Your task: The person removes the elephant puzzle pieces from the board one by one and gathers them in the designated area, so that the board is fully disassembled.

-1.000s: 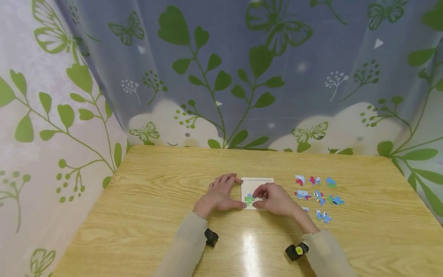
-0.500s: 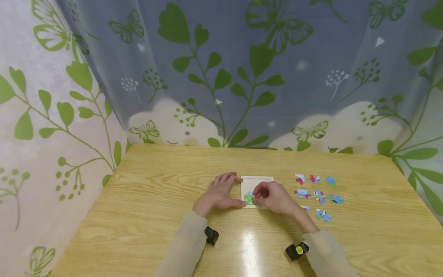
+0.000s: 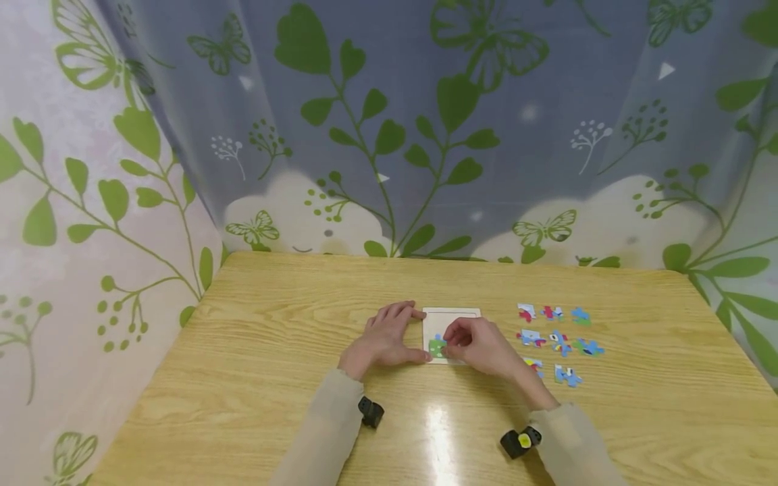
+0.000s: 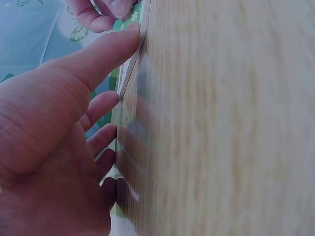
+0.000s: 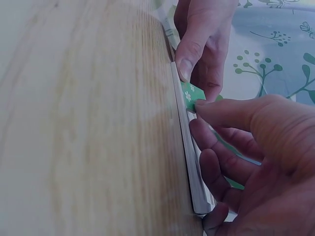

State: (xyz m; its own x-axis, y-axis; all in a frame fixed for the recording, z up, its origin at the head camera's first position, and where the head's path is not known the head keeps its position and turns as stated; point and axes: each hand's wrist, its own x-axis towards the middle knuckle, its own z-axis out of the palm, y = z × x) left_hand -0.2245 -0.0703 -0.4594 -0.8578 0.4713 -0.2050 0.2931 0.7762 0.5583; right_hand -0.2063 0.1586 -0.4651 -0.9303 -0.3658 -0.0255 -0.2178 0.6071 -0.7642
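A green puzzle piece [image 3: 437, 348] with white flowers and a blue knob sits at the near left corner of a pale square puzzle tray [image 3: 451, 312]. My right hand [image 3: 483, 345] pinches this piece at its right side; in the right wrist view the thumb presses on the edge of the green piece [image 5: 191, 96], which stands tilted above the rim. Spread along the tray's left side is my left hand [image 3: 387, 337], with its thumb at the near left corner and its index fingertip near the far left corner. The left wrist view shows that thumb [image 4: 110, 51] lying along the rim.
Several loose puzzle pieces, among them a blue and green one [image 3: 589, 347] and a red and white one [image 3: 527, 312], lie in rows to the right on the wooden table [image 3: 292, 324]. A patterned curtain [image 3: 389, 135] hangs behind the table's far edge.
My right thumb and the green piece have shifted very slightly. A yellow and red piece beside my right forearm shows more. My left hand stays in place.
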